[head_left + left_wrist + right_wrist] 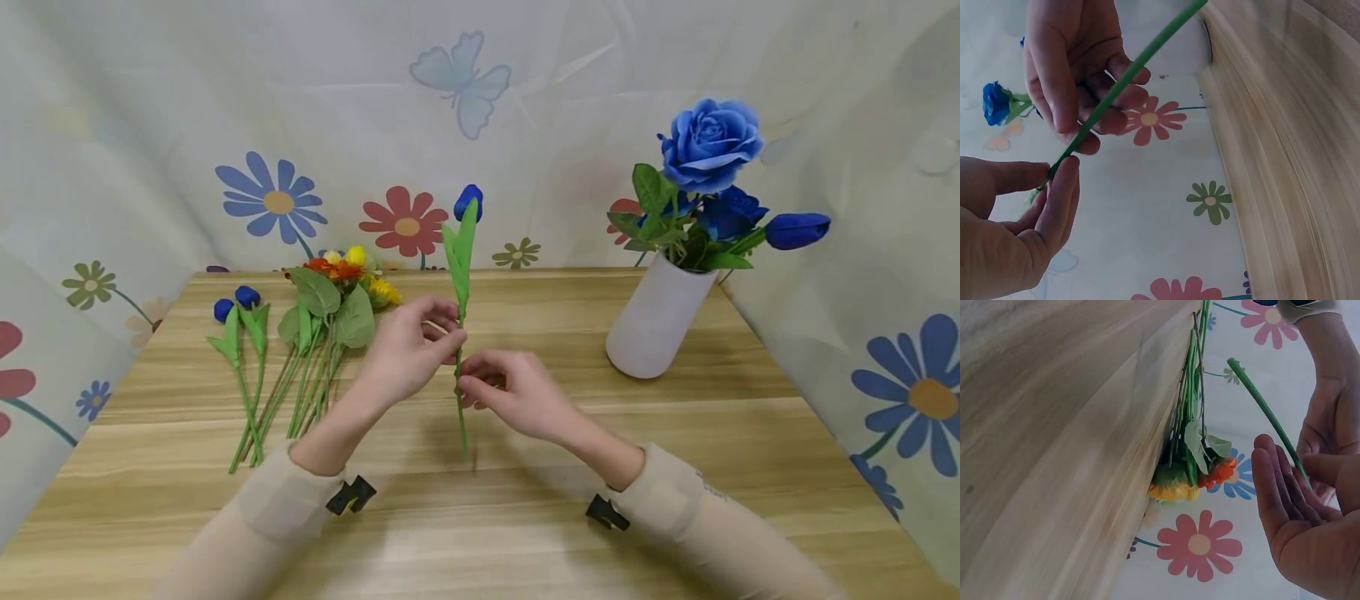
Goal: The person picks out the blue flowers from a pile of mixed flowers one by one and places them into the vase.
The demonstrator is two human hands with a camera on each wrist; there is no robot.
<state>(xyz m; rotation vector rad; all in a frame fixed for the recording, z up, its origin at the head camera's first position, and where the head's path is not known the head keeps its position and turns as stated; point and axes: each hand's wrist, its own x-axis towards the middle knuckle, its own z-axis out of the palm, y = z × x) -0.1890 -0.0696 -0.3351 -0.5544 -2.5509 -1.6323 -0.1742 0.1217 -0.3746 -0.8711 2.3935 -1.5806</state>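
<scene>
A blue artificial tulip [468, 203] with green leaves stands upright over the middle of the wooden table. My left hand [408, 350] pinches its green stem [1124, 80] between thumb and fingertips, just below the leaves. Lower down, my right hand [521, 392] is at the same stem, its fingers loosely spread around it and the thumb overlapping it in the right wrist view. The bare lower end of the stem [1254, 390] sticks out past the right hand. In the left wrist view the bloom is hidden.
At the right, a white vase [660, 321] holds blue roses [712, 146] and a blue tulip [797, 231]. Two blue tulips [247, 297] lie at the left of the table, beside a bunch of orange and yellow flowers [341, 268]. A flower-printed curtain [562, 125] hangs behind the table [525, 517].
</scene>
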